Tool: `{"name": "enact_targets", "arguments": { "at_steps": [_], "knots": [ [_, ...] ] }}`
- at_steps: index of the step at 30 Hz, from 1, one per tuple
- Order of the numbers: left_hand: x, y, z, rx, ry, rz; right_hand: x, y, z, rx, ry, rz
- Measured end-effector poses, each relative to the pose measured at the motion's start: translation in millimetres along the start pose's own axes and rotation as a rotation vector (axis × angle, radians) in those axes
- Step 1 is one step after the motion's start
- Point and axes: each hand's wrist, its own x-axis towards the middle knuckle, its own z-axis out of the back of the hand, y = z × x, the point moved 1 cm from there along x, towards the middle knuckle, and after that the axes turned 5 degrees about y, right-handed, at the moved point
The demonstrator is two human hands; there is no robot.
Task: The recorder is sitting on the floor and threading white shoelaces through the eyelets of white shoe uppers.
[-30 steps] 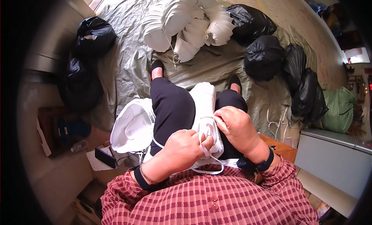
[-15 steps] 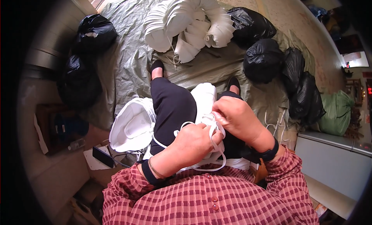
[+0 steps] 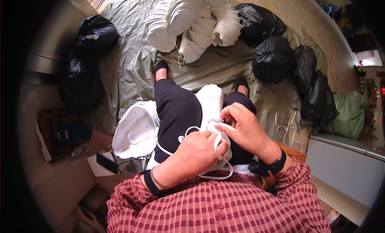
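Between my knees lies a white fabric piece (image 3: pixel 210 98), perhaps a shoe upper; its full shape is hidden. My left hand (image 3: pixel 196 150) is closed on a flat white lace (image 3: pixel 219 177), which loops round its fingers and hangs toward my lap. Close by, my right hand (image 3: pixel 242 126) has its thumb and fingers bent together at the white piece's near end, pinching a bit of the white lace. By my left thigh leans a stack of white, cup-shaped fabric pieces (image 3: pixel 136 130). A strand of lace runs from there toward my left hand.
A long curved row of nested white pieces (image 3: pixel 192 20) lies ahead on a grey-green tarp (image 3: pixel 134 52). Black plastic bags (image 3: pixel 272 58) stand on the right, more black bags (image 3: pixel 96 34) on the left. A green sack (image 3: pixel 349 114) sits beside a grey box-like unit (image 3: pixel 341 157). A phone (image 3: pixel 107 163) is at my left.
My right hand has shifted slightly down and turned, its fingers spreading a little more above the lace. My left hand stays nearly in place, gripping the lace.
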Motion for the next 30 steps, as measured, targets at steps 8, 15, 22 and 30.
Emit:
{"name": "enact_targets", "arguments": {
  "at_steps": [8,15,22,30],
  "knots": [
    [-0.8,1.9,-3.0,0.011,-0.029,0.008,28.2,-22.6,20.4,0.847,0.613,-0.571],
    [-2.2,2.0,-3.3,-0.017,0.006,0.013,22.2,-8.9,4.6,0.187,0.208,-0.192],
    [-1.7,2.1,-2.7,-0.02,0.046,0.002,5.1,3.3,3.0,0.03,-0.016,-0.012],
    [-0.7,-0.8,-5.1,-0.054,0.005,0.044,15.5,-8.6,14.8,0.31,0.218,-0.179]
  ]
}}
